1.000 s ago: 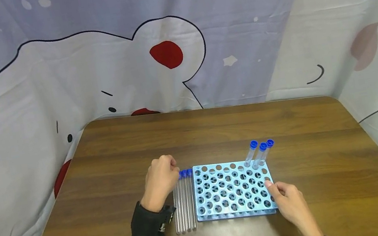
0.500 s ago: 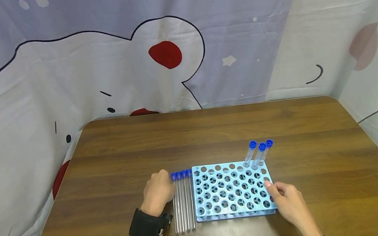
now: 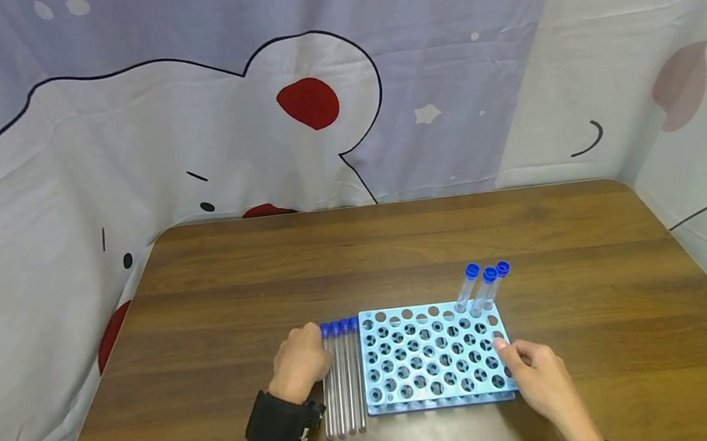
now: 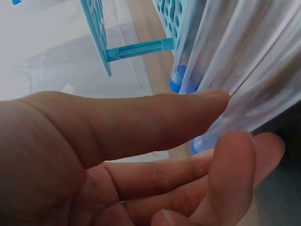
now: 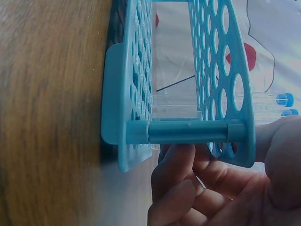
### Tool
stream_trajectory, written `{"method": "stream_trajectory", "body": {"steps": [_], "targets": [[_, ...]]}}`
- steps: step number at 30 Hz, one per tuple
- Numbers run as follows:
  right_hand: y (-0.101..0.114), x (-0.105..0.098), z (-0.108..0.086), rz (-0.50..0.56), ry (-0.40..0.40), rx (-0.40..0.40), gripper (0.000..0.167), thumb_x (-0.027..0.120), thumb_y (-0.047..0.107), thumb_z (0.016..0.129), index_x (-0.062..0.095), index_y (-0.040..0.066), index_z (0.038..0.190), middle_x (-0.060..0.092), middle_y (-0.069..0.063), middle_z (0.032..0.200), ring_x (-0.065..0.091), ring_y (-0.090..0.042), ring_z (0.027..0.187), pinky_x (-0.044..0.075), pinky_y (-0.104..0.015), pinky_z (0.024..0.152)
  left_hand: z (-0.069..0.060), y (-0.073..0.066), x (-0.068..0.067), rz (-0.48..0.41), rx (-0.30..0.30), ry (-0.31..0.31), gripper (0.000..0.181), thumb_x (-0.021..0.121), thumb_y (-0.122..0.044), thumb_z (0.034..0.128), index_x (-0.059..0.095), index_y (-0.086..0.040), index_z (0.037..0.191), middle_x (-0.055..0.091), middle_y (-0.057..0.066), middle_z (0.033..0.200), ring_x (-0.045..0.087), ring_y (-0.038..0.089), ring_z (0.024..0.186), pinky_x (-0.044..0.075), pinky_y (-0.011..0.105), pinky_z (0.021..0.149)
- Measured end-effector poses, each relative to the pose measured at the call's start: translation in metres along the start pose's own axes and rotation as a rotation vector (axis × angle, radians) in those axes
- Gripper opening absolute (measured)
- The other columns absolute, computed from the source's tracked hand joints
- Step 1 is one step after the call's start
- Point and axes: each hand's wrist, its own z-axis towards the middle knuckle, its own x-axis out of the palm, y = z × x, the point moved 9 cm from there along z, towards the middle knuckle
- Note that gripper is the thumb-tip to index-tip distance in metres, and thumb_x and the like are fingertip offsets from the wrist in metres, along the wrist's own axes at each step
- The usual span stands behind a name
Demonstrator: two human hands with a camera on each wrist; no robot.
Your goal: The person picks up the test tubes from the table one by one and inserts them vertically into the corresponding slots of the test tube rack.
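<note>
A light blue test tube rack (image 3: 442, 399) stands on the table. Three blue-capped test tubes (image 3: 490, 274) poke up from its far right corner. Along its left side lies a row of several capped test tubes (image 3: 345, 387). My left hand (image 3: 297, 363) is over the cap end of that row. In the left wrist view its thumb and curled fingers lie either side of the outermost test tube (image 4: 200, 142), near the cap. My right hand (image 3: 542, 374) grips the rack's right edge, thumb on top; in the right wrist view fingers curl under the upper plate, beside the crossbar (image 5: 188, 132).
The brown wooden table (image 3: 262, 268) runs back to a printed curtain (image 3: 442, 79), which also hangs along both sides. Most holes in the rack hold no tube.
My left hand first drew back leftward off the caps, then came slightly right onto the outermost tube. That tube's lower end shifted a little left. The right hand stayed on the rack.
</note>
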Motion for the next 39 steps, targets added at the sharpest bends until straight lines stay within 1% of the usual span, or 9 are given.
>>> {"method": "stream_trajectory", "body": {"steps": [9, 13, 17, 21, 26, 29, 32, 35, 39], "targets": [[0.0, 0.0, 0.0, 0.011, -0.005, 0.002, 0.051, 0.045, 0.049, 0.092, 0.059, 0.005, 0.07, 0.05, 0.0, 0.062, 0.044, -0.015, 0.061, 0.032, -0.029, 0.054, 0.003, 0.003, 0.004, -0.01, -0.023, 0.034, 0.009, 0.057, -0.001, 0.0783, 0.056, -0.005, 0.07, 0.044, 0.005, 0.063, 0.041, 0.017, 0.051, 0.031, 0.029, 0.043], [0.001, 0.0, -0.001, 0.009, -0.008, -0.007, 0.05, 0.046, 0.048, 0.092, 0.059, 0.005, 0.07, 0.048, 0.001, 0.059, 0.043, -0.015, 0.06, 0.032, -0.029, 0.053, 0.002, 0.004, 0.003, 0.006, -0.026, 0.042, 0.004, 0.059, -0.004, 0.078, 0.057, -0.004, 0.075, 0.048, 0.007, 0.067, 0.043, 0.019, 0.053, 0.033, 0.03, 0.045], [0.001, -0.001, -0.001, 0.012, -0.011, -0.003, 0.05, 0.046, 0.048, 0.092, 0.058, 0.005, 0.07, 0.048, 0.001, 0.059, 0.043, -0.015, 0.06, 0.032, -0.028, 0.054, 0.001, 0.004, -0.003, -0.01, -0.022, 0.034, 0.005, 0.058, -0.006, 0.0789, 0.056, -0.005, 0.074, 0.044, 0.004, 0.061, 0.04, 0.016, 0.05, 0.031, 0.029, 0.043], [0.001, -0.001, -0.001, 0.008, -0.008, 0.001, 0.051, 0.046, 0.049, 0.092, 0.059, 0.004, 0.071, 0.049, 0.001, 0.06, 0.043, -0.015, 0.061, 0.031, -0.029, 0.054, -0.002, 0.001, -0.012, -0.034, -0.027, 0.019, 0.013, 0.058, -0.006, 0.0788, 0.053, -0.007, 0.067, 0.036, 0.0, 0.057, 0.034, 0.013, 0.047, 0.027, 0.027, 0.041], [0.001, -0.001, -0.001, 0.006, -0.01, 0.001, 0.051, 0.046, 0.049, 0.092, 0.059, 0.004, 0.071, 0.048, 0.001, 0.059, 0.043, -0.015, 0.06, 0.031, -0.029, 0.054, -0.007, -0.005, -0.026, -0.053, -0.029, 0.006, 0.012, 0.059, -0.008, 0.0801, 0.053, -0.007, 0.07, 0.038, 0.0, 0.059, 0.038, 0.014, 0.049, 0.028, 0.027, 0.042], [0.001, -0.002, -0.002, 0.01, -0.008, 0.003, 0.051, 0.045, 0.049, 0.092, 0.059, 0.004, 0.071, 0.048, 0.001, 0.059, 0.043, -0.015, 0.061, 0.031, -0.029, 0.054, -0.01, -0.011, -0.036, -0.065, -0.011, -0.018, 0.021, 0.058, -0.01, 0.0818, 0.047, -0.01, 0.064, 0.036, -0.001, 0.056, 0.035, 0.013, 0.046, 0.026, 0.026, 0.04], [0.001, -0.002, -0.002, 0.01, -0.008, 0.003, 0.051, 0.045, 0.049, 0.092, 0.06, 0.004, 0.072, 0.05, 0.0, 0.061, 0.044, -0.015, 0.062, 0.032, -0.029, 0.055, -0.015, -0.02, -0.048, -0.078, 0.04, -0.069, 0.035, 0.057, -0.011, 0.0825, 0.038, -0.013, 0.054, 0.029, -0.004, 0.05, 0.026, 0.01, 0.041, 0.02, 0.023, 0.037], [0.002, -0.003, -0.003, 0.008, -0.012, -0.002, 0.051, 0.046, 0.049, 0.092, 0.06, 0.004, 0.071, 0.051, 0.0, 0.062, 0.044, -0.015, 0.062, 0.032, -0.029, 0.056, -0.021, -0.033, -0.061, -0.087, 0.107, -0.126, 0.044, 0.058, -0.012, 0.0838, 0.031, -0.014, 0.05, 0.024, -0.005, 0.048, 0.021, 0.008, 0.04, 0.016, 0.021, 0.037], [0.003, -0.003, -0.003, 0.009, -0.012, -0.006, 0.05, 0.046, 0.048, 0.092, 0.059, 0.005, 0.071, 0.05, 0.0, 0.062, 0.044, -0.015, 0.062, 0.032, -0.029, 0.055, -0.029, -0.048, -0.076, -0.081, 0.158, -0.178, 0.034, 0.061, -0.014, 0.0844, 0.041, -0.011, 0.058, 0.034, -0.003, 0.052, 0.033, 0.01, 0.043, 0.022, 0.022, 0.039]]}}
